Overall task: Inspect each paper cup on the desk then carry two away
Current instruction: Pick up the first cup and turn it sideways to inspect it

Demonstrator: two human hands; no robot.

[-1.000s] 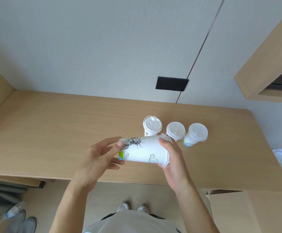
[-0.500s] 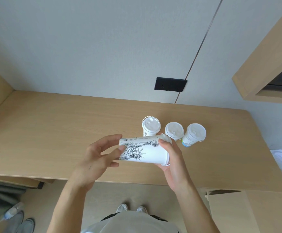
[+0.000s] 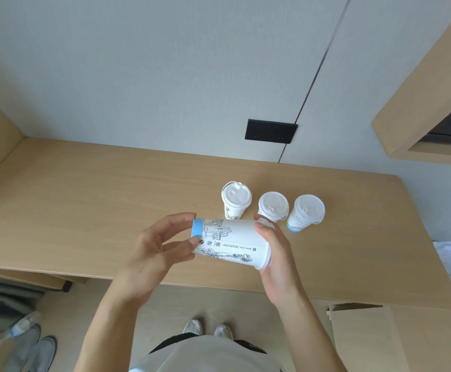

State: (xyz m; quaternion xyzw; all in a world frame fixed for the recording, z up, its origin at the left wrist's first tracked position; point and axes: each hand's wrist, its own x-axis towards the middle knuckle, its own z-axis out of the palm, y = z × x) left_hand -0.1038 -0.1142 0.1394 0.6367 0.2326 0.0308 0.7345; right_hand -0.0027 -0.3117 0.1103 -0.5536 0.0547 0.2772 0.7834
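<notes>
You hold the held cup (image 3: 232, 241) on its side above the front edge of the bench (image 3: 84, 210). The bench top stretches wide to the left of that cup. Just behind it, three lidded cups (image 3: 272, 206) stand upright in a row. Your left hand (image 3: 151, 253) pinches its blue-banded base and your right hand (image 3: 275, 253) wraps its lidded end. The cup is white with black line drawings. Small print and a recycling mark run along its side, too small to read.
</notes>
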